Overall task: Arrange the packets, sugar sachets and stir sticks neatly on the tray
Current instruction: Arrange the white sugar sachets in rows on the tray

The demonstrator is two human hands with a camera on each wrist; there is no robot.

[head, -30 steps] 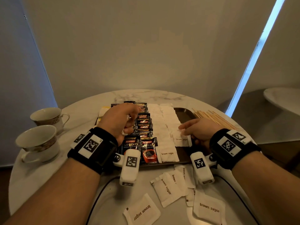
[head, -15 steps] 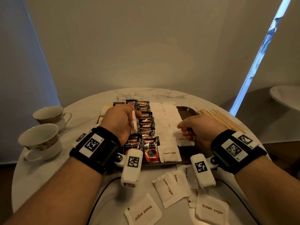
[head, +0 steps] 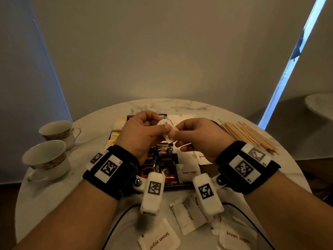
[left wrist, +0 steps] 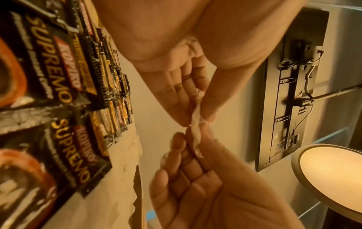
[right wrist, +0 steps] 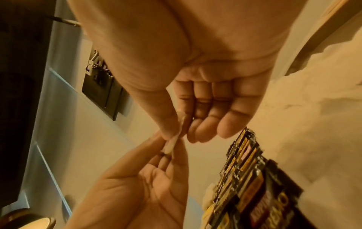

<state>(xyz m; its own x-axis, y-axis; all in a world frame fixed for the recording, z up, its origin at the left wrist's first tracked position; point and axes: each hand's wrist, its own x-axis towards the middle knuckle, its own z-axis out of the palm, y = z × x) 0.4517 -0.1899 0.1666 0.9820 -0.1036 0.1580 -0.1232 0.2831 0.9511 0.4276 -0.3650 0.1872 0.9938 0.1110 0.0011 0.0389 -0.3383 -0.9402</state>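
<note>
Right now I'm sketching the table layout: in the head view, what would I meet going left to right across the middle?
Two teacups → yellow packets → left hand → pinched sugar sachet → right hand → stir sticks.

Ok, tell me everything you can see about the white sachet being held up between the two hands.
The sachet is a small white paper packet, crumpled, with dark print whose first letter shows by the left thumb. It is lifted above the tray, clear of the rows of packets. The left hand and the right hand each pinch it between thumb and fingers. From the wrist views it shows edge-on as a thin, twisted strip. Whether it is torn or sealed cannot be told.
</note>
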